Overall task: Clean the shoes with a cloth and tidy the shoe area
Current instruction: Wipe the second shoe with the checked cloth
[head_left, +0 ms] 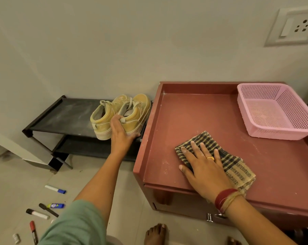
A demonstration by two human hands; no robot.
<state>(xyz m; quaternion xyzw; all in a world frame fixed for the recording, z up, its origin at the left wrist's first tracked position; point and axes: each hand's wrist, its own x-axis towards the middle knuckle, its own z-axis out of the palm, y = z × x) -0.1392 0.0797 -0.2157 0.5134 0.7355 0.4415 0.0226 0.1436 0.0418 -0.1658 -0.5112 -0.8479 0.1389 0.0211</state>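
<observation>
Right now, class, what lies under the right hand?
The checked cloth lies under the right hand, pressed flat on the red cabinet top. The palm covers the cloth's middle, and whatever may be beneath the cloth cannot be seen.

Home entryway — shoe rack (64, 117), tiled floor (17, 183), wall socket (293, 27).

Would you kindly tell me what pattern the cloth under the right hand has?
The cloth is dark-and-tan checked; head view.
</observation>
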